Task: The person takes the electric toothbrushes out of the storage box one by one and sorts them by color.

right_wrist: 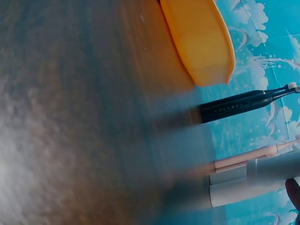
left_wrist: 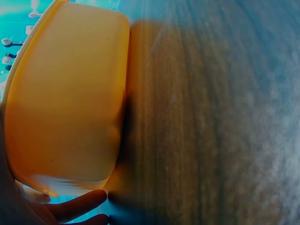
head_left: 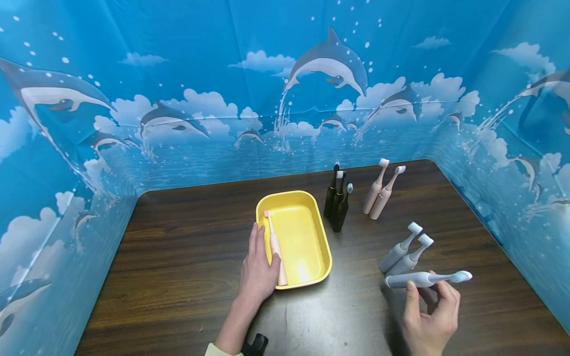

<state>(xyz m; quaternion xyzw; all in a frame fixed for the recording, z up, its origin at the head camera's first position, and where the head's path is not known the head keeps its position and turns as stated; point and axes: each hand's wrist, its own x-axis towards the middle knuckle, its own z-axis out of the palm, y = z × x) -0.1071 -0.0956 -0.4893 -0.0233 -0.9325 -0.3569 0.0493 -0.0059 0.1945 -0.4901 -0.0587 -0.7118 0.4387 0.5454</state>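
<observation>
A light grey electric toothbrush (head_left: 418, 280) lies sideways in my right hand (head_left: 431, 316), pinched between thumb and fingers, its head pointing right. Just behind it, two matching grey toothbrushes (head_left: 393, 257) stand upright on the table. My left hand (head_left: 260, 269) holds the left rim of a yellow tray (head_left: 327, 247), thumb over the inner side and fingers along the outside. In the left wrist view the tray's outer wall (left_wrist: 70, 103) fills the left part, with fingertips (left_wrist: 89, 204) at its lower end. One pink toothbrush (head_left: 276, 244) lies inside the tray along its left wall, partly covered by the thumb.
Three black toothbrushes (head_left: 339, 207) stand upright right of the tray. Two pink toothbrushes (head_left: 378, 198) stand farther right, near the back edge of the dark wooden table (head_left: 178, 247). A blue dolphin-print curtain (head_left: 200, 59) encloses the back and sides.
</observation>
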